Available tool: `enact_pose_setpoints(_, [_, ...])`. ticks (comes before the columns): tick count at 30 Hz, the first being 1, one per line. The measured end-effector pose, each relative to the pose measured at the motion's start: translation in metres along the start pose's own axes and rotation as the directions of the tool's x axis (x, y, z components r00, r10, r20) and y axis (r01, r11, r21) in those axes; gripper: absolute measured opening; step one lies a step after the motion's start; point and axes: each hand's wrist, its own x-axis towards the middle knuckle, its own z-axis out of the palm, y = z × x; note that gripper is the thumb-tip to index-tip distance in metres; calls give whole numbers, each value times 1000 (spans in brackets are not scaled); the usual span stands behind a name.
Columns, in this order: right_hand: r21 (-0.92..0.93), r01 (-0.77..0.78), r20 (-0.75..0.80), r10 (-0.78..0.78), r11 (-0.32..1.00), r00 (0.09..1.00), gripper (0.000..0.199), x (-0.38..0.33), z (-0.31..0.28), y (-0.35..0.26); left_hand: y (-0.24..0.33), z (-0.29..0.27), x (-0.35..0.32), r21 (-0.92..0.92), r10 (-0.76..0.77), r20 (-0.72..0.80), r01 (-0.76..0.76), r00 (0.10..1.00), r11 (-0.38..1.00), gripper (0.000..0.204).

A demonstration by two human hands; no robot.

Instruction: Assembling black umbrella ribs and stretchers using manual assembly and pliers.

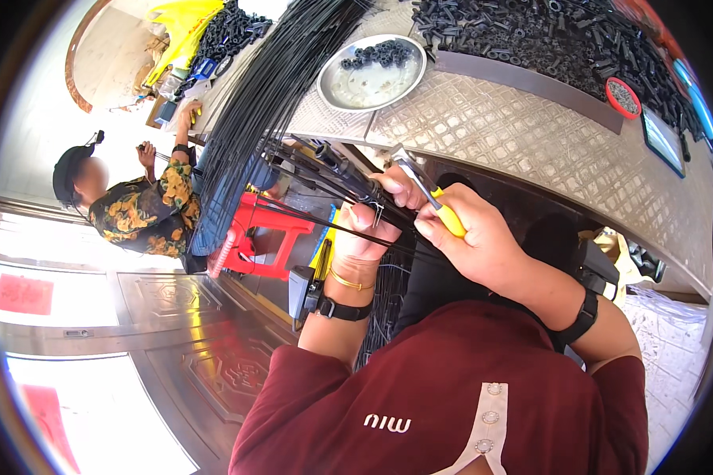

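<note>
My left hand is closed around thin black cables, just below the table's near edge. Beside its fingers, a black tubular fitting lies along the cables, and a short piece of thin metal shows near the thumb. My right hand grips what looks like a small hammer, with a yellow handle and a silver metal head. The head points up and away, above the left hand's fingers and apart from the fitting. My fingers partly hide where the cables meet the fitting.
A large bundle of black cables hangs over the table edge. On the patterned table are a metal bowl with black rings, heaped black parts and a red dish. A co-worker sits left, near a red stool.
</note>
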Motion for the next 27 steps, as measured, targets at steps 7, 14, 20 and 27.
enact_pose_setpoints(7, [-178,57,5,-57,982,998,20,6,3,-8,-1,0,-6,-42,-23,-97,19,995,999,57])
enact_pose_setpoints(14, [-237,103,-39,-116,966,993,20,7,-1,-7,0,3,-2,-46,-19,-34,18,999,999,61])
enact_pose_setpoints(20, [-131,76,-46,-83,989,996,21,8,0,-4,0,-3,3,-46,-36,23,37,999,998,65])
enact_pose_setpoints(27, [-134,34,-29,-39,990,999,20,13,-2,3,-1,-5,6,-34,-53,-17,52,998,998,67])
